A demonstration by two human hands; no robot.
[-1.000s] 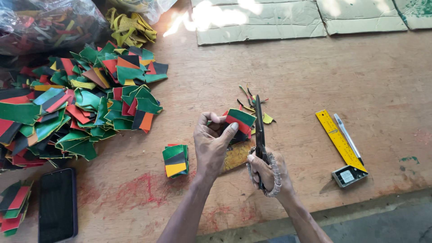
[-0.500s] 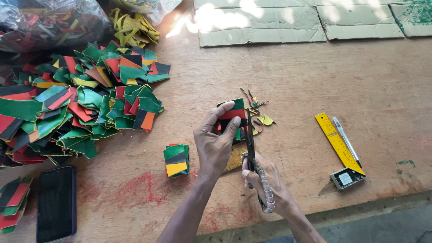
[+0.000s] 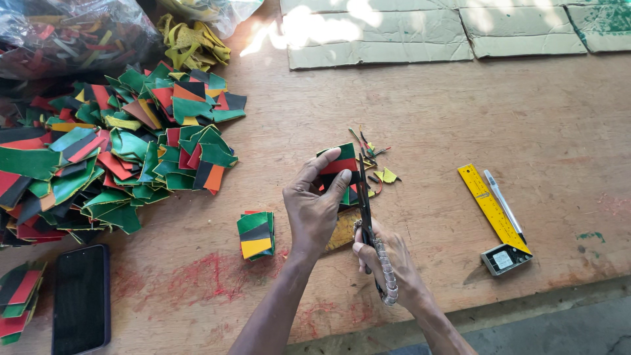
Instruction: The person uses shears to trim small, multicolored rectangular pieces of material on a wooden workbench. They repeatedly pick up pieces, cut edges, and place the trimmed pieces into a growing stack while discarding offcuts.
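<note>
My left hand [image 3: 314, 205] pinches a striped patch [image 3: 339, 165] of green, red and black material, thumb on top. My right hand [image 3: 388, 263] grips a pair of scissors [image 3: 364, 197] whose blades run along the patch's right edge. Small offcuts [image 3: 384, 175] in yellow, green and dark colours lie just beyond the patch. A small trimmed stack of patches [image 3: 256, 234] rests to the left of my left hand. A yellowish scrap [image 3: 343, 230] lies under my wrists.
A large heap of striped pieces [image 3: 118, 151] covers the left of the wooden table [image 3: 460, 112]. A black phone [image 3: 80, 297] and more pieces [image 3: 20, 299] lie front left. A yellow square ruler [image 3: 494, 213] and pen [image 3: 503, 205] are right. Cardboard sheets [image 3: 394, 36] and plastic bags [image 3: 72, 29] sit behind.
My left hand turned the patch upright and shifted its grip. The scissors swung left and closer against the patch's right edge.
</note>
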